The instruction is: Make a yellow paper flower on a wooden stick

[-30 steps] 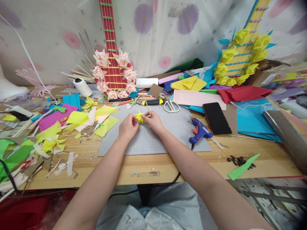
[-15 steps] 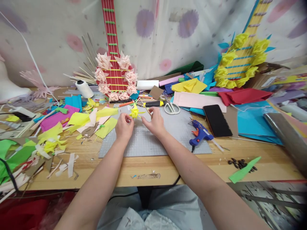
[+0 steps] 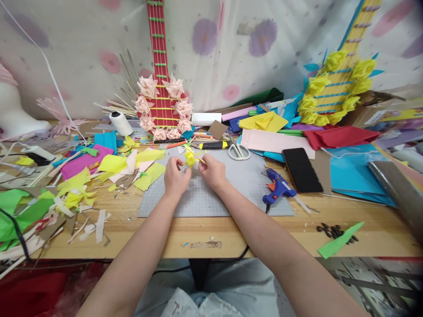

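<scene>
A small yellow crepe-paper flower (image 3: 189,157) is held above the grey cutting mat (image 3: 244,193). My left hand (image 3: 176,177) is closed on the flower's left side, fingers curled. From the right, my right hand (image 3: 213,172) pinches a thin wooden stick (image 3: 199,157), whose far end slants up and left over the petals. Whether the stick touches the petals I cannot tell. Behind the hands lie a black-and-yellow utility knife (image 3: 214,145) and white-handled scissors (image 3: 239,152).
A blue glue gun (image 3: 279,187) lies at the mat's right, near a black phone (image 3: 302,169). Yellow paper scraps (image 3: 112,164) cover the left side. A red paper guitar (image 3: 161,103) and a yellow one (image 3: 333,92) stand behind. Dark seeds (image 3: 333,231) lie front right.
My right hand has turned, its fingers closing on the stick, which now slants across the flower. The flower sits slightly farther right, and the whole view has shifted a little.
</scene>
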Demonstrator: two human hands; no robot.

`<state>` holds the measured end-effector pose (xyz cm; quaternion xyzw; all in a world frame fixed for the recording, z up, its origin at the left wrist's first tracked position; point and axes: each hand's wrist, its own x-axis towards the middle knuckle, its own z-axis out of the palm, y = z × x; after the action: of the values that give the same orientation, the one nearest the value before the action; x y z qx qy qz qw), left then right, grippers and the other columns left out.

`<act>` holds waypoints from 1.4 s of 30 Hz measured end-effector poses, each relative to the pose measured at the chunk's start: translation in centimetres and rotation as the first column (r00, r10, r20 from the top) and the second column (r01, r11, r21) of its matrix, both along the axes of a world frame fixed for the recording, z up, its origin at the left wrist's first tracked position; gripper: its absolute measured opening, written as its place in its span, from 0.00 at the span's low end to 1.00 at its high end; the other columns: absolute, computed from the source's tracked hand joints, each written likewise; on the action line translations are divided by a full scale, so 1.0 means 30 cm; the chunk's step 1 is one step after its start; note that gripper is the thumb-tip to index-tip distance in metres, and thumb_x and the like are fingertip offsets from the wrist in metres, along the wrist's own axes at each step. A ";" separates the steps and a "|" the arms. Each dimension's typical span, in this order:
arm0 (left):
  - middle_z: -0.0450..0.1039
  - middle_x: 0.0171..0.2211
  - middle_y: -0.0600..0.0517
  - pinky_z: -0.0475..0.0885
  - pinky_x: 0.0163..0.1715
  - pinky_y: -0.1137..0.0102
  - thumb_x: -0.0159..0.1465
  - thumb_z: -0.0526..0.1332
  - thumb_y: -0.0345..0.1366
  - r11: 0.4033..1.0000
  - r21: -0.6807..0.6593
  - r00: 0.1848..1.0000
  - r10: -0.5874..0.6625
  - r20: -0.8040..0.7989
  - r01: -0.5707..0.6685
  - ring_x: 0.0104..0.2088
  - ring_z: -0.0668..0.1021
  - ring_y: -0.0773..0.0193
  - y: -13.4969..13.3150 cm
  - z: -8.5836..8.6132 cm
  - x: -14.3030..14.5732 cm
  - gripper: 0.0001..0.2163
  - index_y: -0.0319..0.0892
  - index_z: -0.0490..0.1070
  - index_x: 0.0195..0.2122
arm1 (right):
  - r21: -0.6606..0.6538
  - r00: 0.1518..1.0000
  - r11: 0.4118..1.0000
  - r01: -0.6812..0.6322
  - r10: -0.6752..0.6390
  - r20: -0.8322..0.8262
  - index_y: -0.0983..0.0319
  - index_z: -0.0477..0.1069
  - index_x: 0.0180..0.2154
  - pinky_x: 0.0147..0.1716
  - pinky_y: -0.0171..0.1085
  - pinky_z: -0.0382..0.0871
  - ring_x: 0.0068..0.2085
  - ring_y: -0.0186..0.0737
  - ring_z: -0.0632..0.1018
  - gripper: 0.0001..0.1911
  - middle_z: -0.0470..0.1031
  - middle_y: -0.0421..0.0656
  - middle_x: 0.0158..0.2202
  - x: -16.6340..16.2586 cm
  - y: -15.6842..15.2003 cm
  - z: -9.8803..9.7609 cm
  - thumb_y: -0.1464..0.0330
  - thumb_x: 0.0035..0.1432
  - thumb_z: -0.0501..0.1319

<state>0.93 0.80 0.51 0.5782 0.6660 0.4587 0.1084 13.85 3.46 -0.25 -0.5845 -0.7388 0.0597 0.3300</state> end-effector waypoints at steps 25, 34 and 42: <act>0.74 0.34 0.48 0.73 0.35 0.70 0.53 0.54 0.34 0.878 -0.102 0.235 -0.013 0.972 0.468 0.34 0.77 0.65 0.018 0.050 -0.007 0.09 0.39 0.68 0.34 | 0.064 0.983 0.983 -0.172 0.175 -0.046 0.59 0.66 0.40 0.32 0.33 0.60 0.34 0.36 0.73 0.12 0.74 0.42 0.37 -0.010 -0.031 0.014 0.70 0.54 0.50; 0.74 0.34 0.48 0.73 0.30 0.73 0.53 0.54 0.29 0.875 -0.122 0.253 0.000 0.968 0.469 0.32 0.77 0.67 0.022 0.046 -0.006 0.08 0.38 0.69 0.32 | 0.053 0.981 0.981 -0.185 0.188 -0.048 0.59 0.66 0.38 0.31 0.33 0.60 0.33 0.35 0.73 0.10 0.74 0.42 0.36 -0.017 -0.034 0.012 0.70 0.53 0.51; 0.74 0.32 0.48 0.73 0.29 0.73 0.53 0.56 0.31 0.874 -0.134 0.277 -0.001 0.961 0.466 0.30 0.76 0.67 0.025 0.039 -0.007 0.07 0.37 0.70 0.32 | 0.056 0.973 0.971 -0.231 0.232 -0.019 0.59 0.66 0.37 0.30 0.33 0.59 0.34 0.36 0.74 0.10 0.75 0.42 0.35 -0.018 -0.043 0.017 0.71 0.51 0.51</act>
<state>0.71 1.54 1.70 0.2593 0.4568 0.5416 0.6563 13.32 2.17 0.26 -0.4847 -0.7990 0.0856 0.3456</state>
